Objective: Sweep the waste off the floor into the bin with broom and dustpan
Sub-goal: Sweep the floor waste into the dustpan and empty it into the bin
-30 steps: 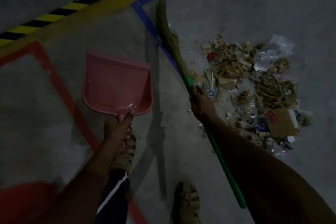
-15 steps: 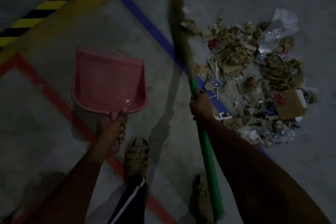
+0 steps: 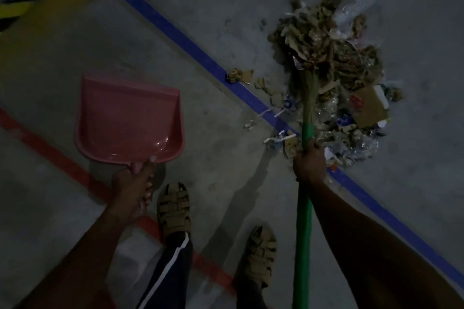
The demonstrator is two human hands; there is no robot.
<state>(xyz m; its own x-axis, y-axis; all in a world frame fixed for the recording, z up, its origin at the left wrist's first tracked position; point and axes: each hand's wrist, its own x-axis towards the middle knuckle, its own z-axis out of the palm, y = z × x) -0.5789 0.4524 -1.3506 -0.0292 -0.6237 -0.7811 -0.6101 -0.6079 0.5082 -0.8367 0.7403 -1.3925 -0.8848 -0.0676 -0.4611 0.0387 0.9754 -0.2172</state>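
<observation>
Since half a second ago the broom [image 3: 307, 98] has been swung rightward, so that its bristle head, then over the blue floor line, is now laid across the waste pile [image 3: 336, 78], and the dustpan [image 3: 130, 120] has been kept at much the same place in the view. Nearest the camera, two feet in tan sandals [image 3: 174, 208] are seen on the grey concrete floor [image 3: 226, 183], the left one just beside a red floor line [image 3: 50, 155]. The dustpan's short handle is gripped by the left hand [image 3: 133, 183], fingers curled round it, and the pink pan is held just above the floor, open edge turned away from the person. The green broom handle is clasped by the right hand [image 3: 310, 160], near the point where handle meets bristles. Beyond that hand, cardboard scraps, crumpled plastic and paper bits are heaped on the far side of the blue floor line [image 3: 188, 47], with a few stray pieces lying on the line and just over it. Farthest off, at the upper left, a yellow-and-black striped band [image 3: 30, 0] is visible. No bin is shown
</observation>
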